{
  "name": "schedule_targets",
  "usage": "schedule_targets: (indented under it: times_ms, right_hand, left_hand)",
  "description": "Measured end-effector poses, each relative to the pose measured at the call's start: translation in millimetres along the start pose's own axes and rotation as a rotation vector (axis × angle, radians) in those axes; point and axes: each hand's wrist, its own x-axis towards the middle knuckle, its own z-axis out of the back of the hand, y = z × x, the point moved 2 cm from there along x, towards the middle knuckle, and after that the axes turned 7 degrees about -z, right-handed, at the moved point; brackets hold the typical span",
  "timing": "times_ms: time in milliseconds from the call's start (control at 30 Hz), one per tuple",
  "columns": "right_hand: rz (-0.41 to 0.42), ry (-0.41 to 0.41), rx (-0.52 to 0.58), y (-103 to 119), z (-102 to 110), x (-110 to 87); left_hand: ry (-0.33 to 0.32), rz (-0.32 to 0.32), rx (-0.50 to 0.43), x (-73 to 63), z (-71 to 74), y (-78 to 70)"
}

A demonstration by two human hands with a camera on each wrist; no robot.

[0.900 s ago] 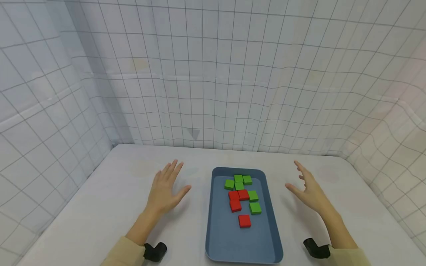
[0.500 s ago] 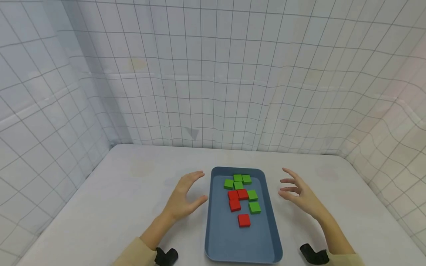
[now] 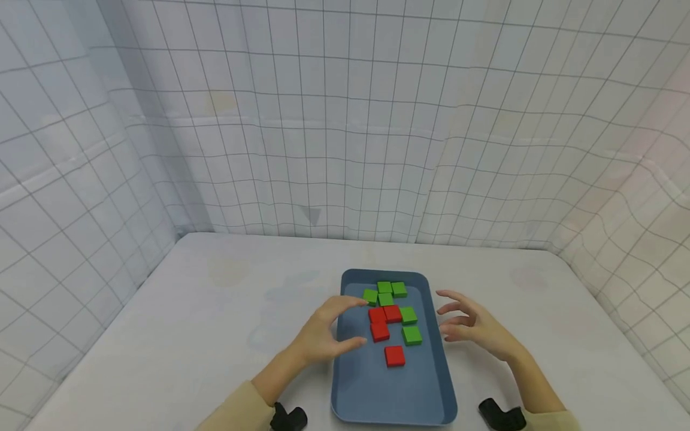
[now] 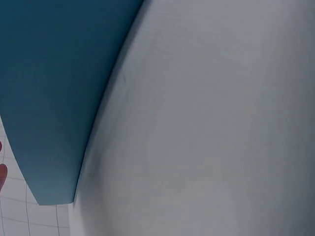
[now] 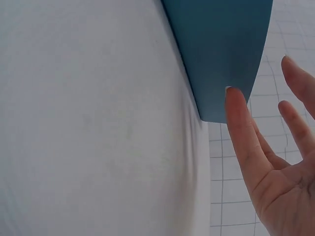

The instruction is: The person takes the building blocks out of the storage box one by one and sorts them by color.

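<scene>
A blue-grey rectangular tray (image 3: pixel 366 392) lies on the white table, bearing several square green blocks (image 3: pixel 412 335) and several red ones. My left hand (image 3: pixel 318 338) reaches over the tray's left wall, thumb and fingers spread apart, holding nothing. Its fingertips overlap a green block (image 3: pixel 370 296) at the back left and point toward the grouped red blocks (image 3: pixel 380 332). One red block (image 3: pixel 395 356) lies by itself nearer the front. Just beyond the right wall hovers my right hand (image 3: pixel 480 328), fingers loosely bent and holding nothing. In the right wrist view its fingertip overlaps the tray's outer wall (image 5: pixel 221 59).
White cloth with a dark grid (image 3: pixel 345 149) hangs behind the table and along both sides. The white tabletop (image 3: pixel 215 335) extends around the tray. Black wrist mounts (image 3: pixel 288 418) sit at both sleeve cuffs.
My left hand has moved right from beside the tray to over its left part. My right hand has come left to the right rim, its fingers bending more. The blocks stay in place.
</scene>
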Motion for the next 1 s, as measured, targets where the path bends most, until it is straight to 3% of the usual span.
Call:
schedule_targets:
  times_ms: [300, 400, 767, 1000]
  right_hand:
    - [-0.070, 0.022, -0.022, -7, -3, 5.1]
    - [-0.088, 0.027, -0.025, -9, -4, 5.9]
    - [-0.075, 0.073, -0.001, -17, -2, 9.0]
    - [-0.086, 0.071, -0.019, -19, -2, 11.6]
  left_hand:
    - [0.187, -0.052, 0.012, 11.9, -15.0, -6.4]
    - [0.262, -0.042, 0.005, 15.9, -19.1, -7.3]
    - [0.563, -0.050, 0.000, 32.0, -33.7, -5.6]
    - [0.676, -0.050, 0.007, 41.3, -39.9, 0.9]
